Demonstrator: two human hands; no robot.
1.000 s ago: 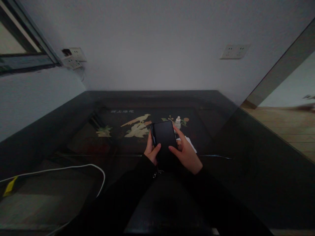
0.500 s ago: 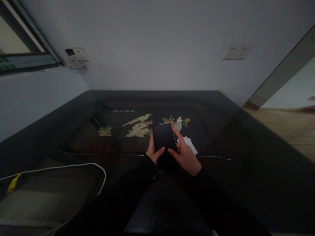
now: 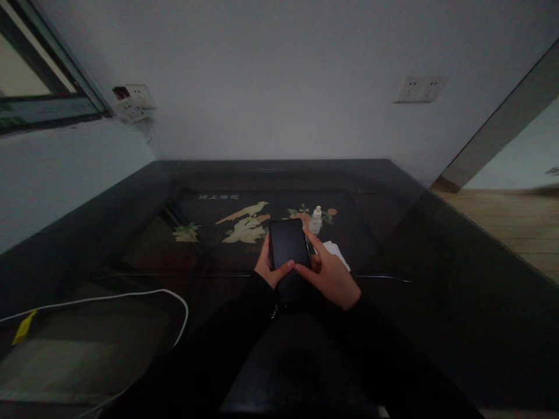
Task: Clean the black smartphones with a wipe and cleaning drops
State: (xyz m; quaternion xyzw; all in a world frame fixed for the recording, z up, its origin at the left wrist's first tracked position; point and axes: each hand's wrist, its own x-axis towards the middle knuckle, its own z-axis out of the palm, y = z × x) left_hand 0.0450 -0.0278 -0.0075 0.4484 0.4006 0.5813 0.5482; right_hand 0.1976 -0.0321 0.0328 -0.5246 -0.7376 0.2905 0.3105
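A black smartphone [image 3: 289, 241] with a dark screen is held between both hands over the table. My left hand [image 3: 271, 267] grips its left edge, the thumb lying across the lower screen. On the opposite side my right hand [image 3: 332, 273] closes round the right edge, its thumb meeting the left thumb near the middle. Just beyond the right fingers stands a small clear bottle [image 3: 315, 221] with a white cap. A white piece of paper or cloth [image 3: 335, 253] lies partly behind my right hand.
The dark glossy table [image 3: 437, 291] carries a bird-and-flower picture [image 3: 244, 224]. A white cable [image 3: 109, 295] with a yellow tag [image 3: 24, 327] curves along the left. Wall sockets [image 3: 420, 89] sit above the table, and a window [image 3: 39, 70] is at upper left.
The phone and both hands have shifted slightly left, and the thumbs have come closer together over the lower screen. The bottle and white piece stay where they were.
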